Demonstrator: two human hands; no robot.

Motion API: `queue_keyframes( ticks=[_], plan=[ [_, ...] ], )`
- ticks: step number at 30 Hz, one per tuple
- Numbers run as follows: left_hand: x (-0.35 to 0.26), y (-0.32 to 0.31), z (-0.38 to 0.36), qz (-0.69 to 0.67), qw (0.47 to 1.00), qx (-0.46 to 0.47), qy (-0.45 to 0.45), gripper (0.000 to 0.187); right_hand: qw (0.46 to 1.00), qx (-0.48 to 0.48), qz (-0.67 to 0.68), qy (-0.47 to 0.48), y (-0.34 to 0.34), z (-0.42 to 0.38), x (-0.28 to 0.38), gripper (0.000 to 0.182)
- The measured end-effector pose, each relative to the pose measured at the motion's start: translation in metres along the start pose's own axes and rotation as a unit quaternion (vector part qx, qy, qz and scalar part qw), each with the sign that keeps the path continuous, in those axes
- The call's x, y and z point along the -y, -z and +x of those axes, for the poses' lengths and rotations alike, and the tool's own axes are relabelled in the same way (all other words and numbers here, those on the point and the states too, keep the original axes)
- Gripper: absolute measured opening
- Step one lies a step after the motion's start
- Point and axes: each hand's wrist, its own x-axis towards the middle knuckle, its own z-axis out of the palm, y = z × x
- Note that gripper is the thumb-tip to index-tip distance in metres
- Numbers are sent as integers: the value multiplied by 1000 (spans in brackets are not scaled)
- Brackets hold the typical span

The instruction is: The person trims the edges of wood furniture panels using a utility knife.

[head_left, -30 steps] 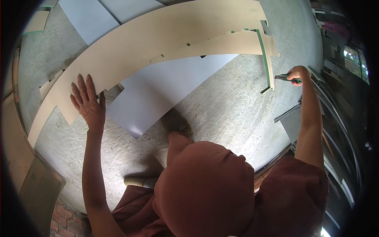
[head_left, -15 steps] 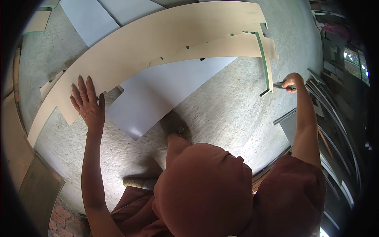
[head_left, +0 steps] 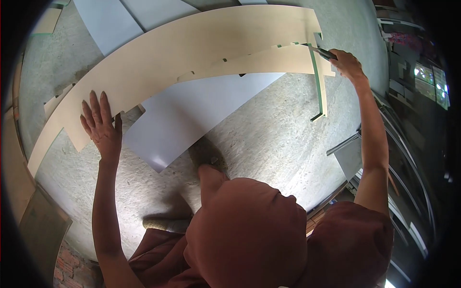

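A long curved beige sheet point(head_left: 192, 42) with green-edged cut-outs along its inner side arches across the upper part of the head view. My left hand point(head_left: 102, 124) lies flat on its left part, fingers spread and holding nothing. At the right end, my right hand point(head_left: 349, 64) grips a knife point(head_left: 328, 54) by its dark handle. The blade points left, its tip right at the top of a narrow green-edged strip point(head_left: 317, 81) that hangs down from the sheet's right end. Beneath the middle of the curve is a glossy pale grey sheet point(head_left: 175, 115).
Rough concrete floor point(head_left: 269, 129) lies around my feet. More pale sheets point(head_left: 108, 24) rest at the upper left. Long thin strips and scrap pieces point(head_left: 408, 144) are piled along the right side, with brown boards point(head_left: 45, 225) at the lower left.
My right hand has moved up and slightly left with the knife, from beside the strip's lower end to its top. My left hand stays flat on the sheet; the whole view has shifted slightly.
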Motion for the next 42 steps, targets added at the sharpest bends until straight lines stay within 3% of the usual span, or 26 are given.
queue_keyframes(
  ticks=[4,6,9,12,14,18,23,28,32,38,40,42],
  plan=[
    [1,5,-1,1,1000,2,-18,77,989,-56,-128,56,-14,21,12,20],
    [1,3,-1,4,1000,3,-13,77,992,-26,-120,21,-10,24,17,20],
    [1,1,-1,8,1000,0,-7,76,981,-72,-177,32,-15,33,2,22],
    [0,1,0,3,1000,-5,-9,76,988,-33,-151,27,-13,29,-1,24],
    [1,0,0,3,1000,-7,-11,75,990,44,-135,6,-13,28,0,21],
    [1,0,0,6,1000,-10,-12,75,995,-8,-100,1,-14,27,1,22],
    [2,1,0,6,1000,-12,-11,76,987,142,-62,-45,-14,16,-13,24],
    [2,-2,-1,-7,1000,-16,-9,85,990,103,-94,0,-26,7,-22,25],
    [1,0,0,-4,1000,-14,-7,84,975,193,-109,-23,-43,2,-37,23],
    [0,0,-1,-4,1000,-11,-8,84,988,123,-90,-5,-57,-6,-43,22],
    [1,1,1,-2,1000,-10,-5,83,969,214,-117,-33,-67,-6,-48,21],
    [1,1,0,1,1000,-2,-2,82,959,241,-149,-17,-76,-14,-53,18]
  ],
)
